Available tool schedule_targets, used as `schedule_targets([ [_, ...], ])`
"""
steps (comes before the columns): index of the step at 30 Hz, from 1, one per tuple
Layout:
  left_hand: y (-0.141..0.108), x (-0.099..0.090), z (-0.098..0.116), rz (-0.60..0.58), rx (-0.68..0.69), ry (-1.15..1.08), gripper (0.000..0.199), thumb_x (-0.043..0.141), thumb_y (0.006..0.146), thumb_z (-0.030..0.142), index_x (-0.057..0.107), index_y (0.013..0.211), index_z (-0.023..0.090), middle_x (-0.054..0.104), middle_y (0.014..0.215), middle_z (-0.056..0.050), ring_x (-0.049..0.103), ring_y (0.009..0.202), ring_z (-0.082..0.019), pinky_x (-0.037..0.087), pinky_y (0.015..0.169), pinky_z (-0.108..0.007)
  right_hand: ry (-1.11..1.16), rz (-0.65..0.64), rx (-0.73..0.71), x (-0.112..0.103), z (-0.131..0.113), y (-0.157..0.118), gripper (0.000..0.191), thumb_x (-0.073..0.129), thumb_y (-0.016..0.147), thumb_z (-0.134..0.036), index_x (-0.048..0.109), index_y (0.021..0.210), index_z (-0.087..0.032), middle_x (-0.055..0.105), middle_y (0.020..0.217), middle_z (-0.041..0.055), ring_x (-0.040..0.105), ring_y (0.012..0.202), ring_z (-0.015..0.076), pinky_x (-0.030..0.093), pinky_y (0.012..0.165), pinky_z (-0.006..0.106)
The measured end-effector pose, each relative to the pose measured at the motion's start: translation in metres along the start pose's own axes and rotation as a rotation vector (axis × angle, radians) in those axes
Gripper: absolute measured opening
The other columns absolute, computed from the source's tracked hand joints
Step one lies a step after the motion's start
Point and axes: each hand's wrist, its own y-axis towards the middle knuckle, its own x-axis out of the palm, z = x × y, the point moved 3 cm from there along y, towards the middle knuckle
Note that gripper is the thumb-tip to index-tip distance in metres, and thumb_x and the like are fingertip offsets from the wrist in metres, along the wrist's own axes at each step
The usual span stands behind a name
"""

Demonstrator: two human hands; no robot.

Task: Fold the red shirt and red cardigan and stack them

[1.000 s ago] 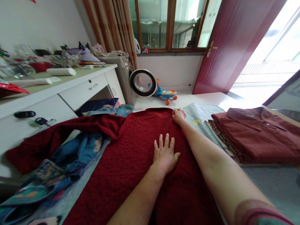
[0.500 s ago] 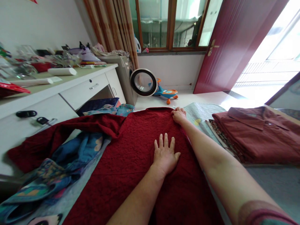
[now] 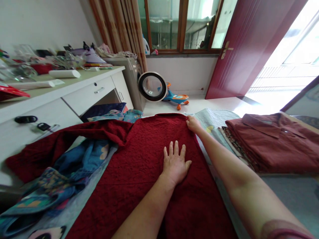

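A dark red long-sleeved garment [image 3: 147,149] lies spread out before me, one sleeve stretched off to the left. My left hand [image 3: 175,164] rests flat on its middle with the fingers spread. At the far right corner of the cloth, my right hand [image 3: 193,124] is closed on the garment's edge; the fingertips are partly hidden. Under the left sleeve lies blue patterned clothing [image 3: 82,157]. To the right is a stack of folded clothes with a reddish-brown collared shirt [image 3: 276,142] on top.
A pale blue sheet [image 3: 289,196] lies beneath the clothes. Along the left stands a white cabinet [image 3: 84,87] with cluttered top and keys hanging from a lock. Beyond are a washing machine with its round door [image 3: 152,86] ajar, a blue and orange ride-on toy [image 3: 176,98] and a red door [image 3: 239,46].
My right hand has gone from fingers laid over the far right corner to a closed grip on the garment's edge, shifting slightly right. My left hand has stayed in place.
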Motion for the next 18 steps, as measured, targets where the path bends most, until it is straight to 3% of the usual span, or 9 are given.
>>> schedule_targets([
  [4, -0.001, -0.008, 0.004, 0.095, 0.037, 0.025, 0.066, 0.033, 0.095, 0.059, 0.035, 0.151, 0.024, 0.025, 0.161, -0.009, 0.013, 0.149, -0.03, 0.011, 0.119, -0.058, 0.003, 0.007, -0.1, -0.001, -0.016, -0.033, 0.043, 0.032, 0.098, -0.032, 0.054, 0.133, -0.02, 0.053, 0.142, 0.0109, 0.048, 0.128, 0.0241, 0.034, 0.108, 0.037],
  [8, -0.004, -0.002, 0.006, 0.03, 0.043, -0.002, 0.071, 0.036, 0.091, 0.066, 0.038, 0.15, 0.026, 0.025, 0.161, -0.007, 0.016, 0.148, -0.036, 0.016, 0.118, -0.056, -0.049, -0.087, -0.208, 0.016, -0.028, -0.053, 0.057, 0.036, 0.098, -0.048, 0.044, 0.143, -0.014, 0.031, 0.158, 0.013, 0.02, 0.147, 0.0267, 0.013, 0.118, 0.045],
  [13, -0.007, 0.005, 0.006, -0.01, 0.041, -0.017, 0.074, 0.035, 0.09, 0.07, 0.037, 0.15, 0.028, 0.021, 0.162, -0.008, 0.013, 0.147, -0.042, 0.015, 0.117, -0.059, -0.077, -0.162, -0.154, 0.027, -0.02, -0.036, 0.068, 0.028, 0.097, -0.061, 0.039, 0.147, -0.017, 0.027, 0.16, 0.0112, 0.015, 0.149, 0.026, 0.006, 0.119, 0.05],
  [18, -0.007, 0.006, 0.006, -0.022, 0.036, -0.024, 0.075, 0.035, 0.089, 0.07, 0.036, 0.151, 0.028, 0.019, 0.163, -0.008, 0.012, 0.148, -0.042, 0.015, 0.117, -0.06, -0.042, -0.183, -0.101, 0.03, -0.014, -0.017, 0.071, 0.03, 0.095, -0.064, 0.037, 0.149, -0.018, 0.022, 0.161, 0.0102, 0.015, 0.149, 0.0266, 0.009, 0.118, 0.053],
])
